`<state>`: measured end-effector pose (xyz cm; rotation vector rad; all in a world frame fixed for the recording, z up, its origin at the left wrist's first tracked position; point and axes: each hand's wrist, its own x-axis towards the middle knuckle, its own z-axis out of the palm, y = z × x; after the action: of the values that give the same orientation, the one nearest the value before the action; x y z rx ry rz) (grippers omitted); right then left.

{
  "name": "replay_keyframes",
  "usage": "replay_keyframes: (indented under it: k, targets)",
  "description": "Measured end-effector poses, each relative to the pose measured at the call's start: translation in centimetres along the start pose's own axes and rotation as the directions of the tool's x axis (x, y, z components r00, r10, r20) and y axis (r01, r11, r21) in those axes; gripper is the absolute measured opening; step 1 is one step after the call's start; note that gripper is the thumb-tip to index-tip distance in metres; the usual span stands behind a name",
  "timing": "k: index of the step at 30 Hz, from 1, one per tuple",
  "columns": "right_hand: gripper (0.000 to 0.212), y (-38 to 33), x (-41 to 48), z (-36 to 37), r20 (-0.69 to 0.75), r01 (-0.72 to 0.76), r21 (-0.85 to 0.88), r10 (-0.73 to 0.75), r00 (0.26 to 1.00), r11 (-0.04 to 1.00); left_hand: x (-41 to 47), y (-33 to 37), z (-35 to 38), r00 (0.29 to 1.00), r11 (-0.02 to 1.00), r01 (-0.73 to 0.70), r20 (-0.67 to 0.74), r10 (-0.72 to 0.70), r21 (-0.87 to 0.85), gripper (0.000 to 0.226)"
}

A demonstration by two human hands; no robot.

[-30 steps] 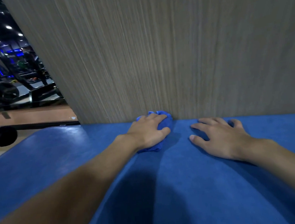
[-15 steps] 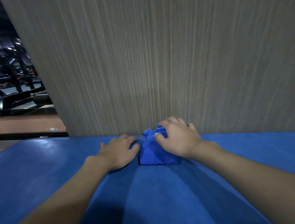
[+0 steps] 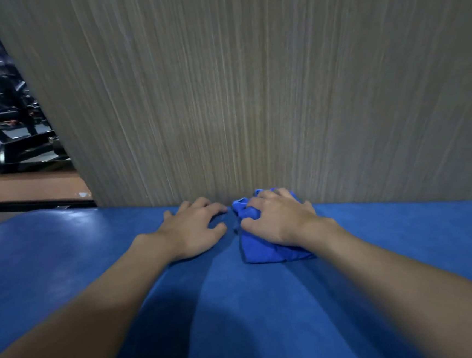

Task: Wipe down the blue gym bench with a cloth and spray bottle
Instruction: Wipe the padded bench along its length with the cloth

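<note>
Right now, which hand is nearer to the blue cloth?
Right. The right hand grips the cloth, lying on top of it; the left hand rests on the bench just left of it, apparently not touching.

The left forearm (image 3: 84, 320) and right forearm (image 3: 409, 283) are bare, slim and smooth right up to the edge of the view. The left hand (image 3: 193, 231) and right hand (image 3: 278, 220) are bare too, with slender fingers; blur hides finer detail.

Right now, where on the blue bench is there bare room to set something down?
Bare bench lies left of the left hand, out to the rounded corner, and right of the cloth, along the wood-grain panel. Crowded: the middle by the panel, where the right hand grips the cloth.
</note>
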<state>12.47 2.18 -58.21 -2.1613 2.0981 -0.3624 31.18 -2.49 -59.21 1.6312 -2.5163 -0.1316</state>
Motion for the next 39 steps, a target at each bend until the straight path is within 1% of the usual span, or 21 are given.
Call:
replay_keyframes:
  k: [2,4,7,9,11,13,16,18,20,24,26,28,30,31,33,35,37,39]
  targets:
    - [0.041,2.4,-1.0,-0.7,-0.023,-0.003,0.007,0.004,1.000,1.000,0.2,2.0,0.3,0.999,0.999,-0.033,-0.006,0.033,-0.021,0.045]
    - [0.041,5.1,-2.3,-1.6,-0.029,-0.036,-0.026,0.036,0.999,0.999,0.4,4.3,0.7,0.998,0.997,-0.067,-0.009,0.067,-0.034,0.043]
    - [0.042,8.8,-4.6,-3.0,-0.057,-0.157,-0.099,0.152,0.987,0.983,0.5,7.4,1.2,0.993,0.993,-0.115,-0.006,0.115,-0.035,0.045]
    - [0.042,10.2,-5.6,-3.6,-0.050,-0.220,-0.106,0.216,0.975,0.970,0.3,8.8,1.5,0.990,0.988,-0.144,-0.003,0.144,-0.054,0.045]
    - [0.041,10.0,-5.5,-3.4,-0.031,-0.241,-0.083,0.239,0.970,0.967,-0.2,9.9,1.6,0.988,0.987,-0.156,0.006,0.156,-0.039,0.046]
    - [0.040,8.7,-4.8,-2.8,-0.010,-0.230,-0.075,0.230,0.973,0.970,-0.9,10.5,1.6,0.990,0.989,-0.143,0.009,0.144,-0.027,0.047]
    - [0.031,7.6,-4.0,-2.1,0.002,-0.119,-0.095,0.119,0.993,0.988,-2.1,10.9,1.7,0.991,0.991,-0.131,-0.008,0.131,-0.014,0.046]
    - [0.033,8.3,-4.2,-2.4,-0.007,-0.069,-0.056,0.069,0.998,0.996,-2.7,11.4,1.6,0.995,0.995,-0.102,-0.002,0.102,-0.005,0.047]
    - [0.033,10.0,-4.8,-2.9,-0.013,-0.071,0.008,0.071,0.997,0.997,-3.1,12.1,1.4,0.997,0.997,-0.083,0.005,0.083,-0.002,0.048]
    - [0.021,14.7,-6.2,-4.3,0.015,-0.097,0.051,0.096,0.995,0.994,-3.4,14.4,1.3,0.996,0.994,-0.093,0.004,0.093,-0.055,0.047]
    - [0.023,17.1,-7.4,-5.1,0.020,-0.124,0.065,0.123,0.992,0.990,-3.5,15.8,1.4,0.995,0.991,-0.098,0.014,0.099,-0.088,0.048]
    - [0.029,18.8,-8.6,-5.5,-0.028,-0.190,0.021,0.190,0.981,0.982,-3.8,17.5,1.5,0.993,0.988,-0.117,0.012,0.119,-0.102,0.048]
    - [0.038,19.0,-9.1,-5.7,-0.090,-0.272,-0.034,0.268,0.959,0.962,-4.2,19.3,1.9,0.990,0.987,-0.137,0.029,0.140,-0.085,0.049]
    - [0.041,18.6,-9.0,-5.7,-0.088,-0.288,-0.053,0.283,0.955,0.956,-4.3,20.2,2.2,0.989,0.989,-0.137,0.048,0.140,-0.057,0.050]
    - [0.044,17.6,-8.6,-5.4,-0.050,-0.245,-0.092,0.241,0.969,0.965,-4.5,21.4,2.8,0.989,0.993,-0.119,0.092,0.118,0.006,0.051]
    - [0.043,17.7,-8.2,-4.8,-0.030,-0.142,-0.099,0.140,0.990,0.985,-4.3,22.1,3.0,0.990,0.995,-0.091,0.114,0.087,0.030,0.053]
    - [0.045,19.2,-8.3,-4.9,-0.027,-0.054,-0.055,0.052,0.998,0.997,-4.1,22.6,2.9,0.991,0.997,-0.066,0.117,0.062,0.033,0.056]
    - [0.044,20.9,-8.7,-5.5,-0.029,-0.033,-0.017,0.032,0.999,0.999,-3.8,23.4,2.9,0.992,0.997,-0.066,0.113,0.062,0.030,0.059]
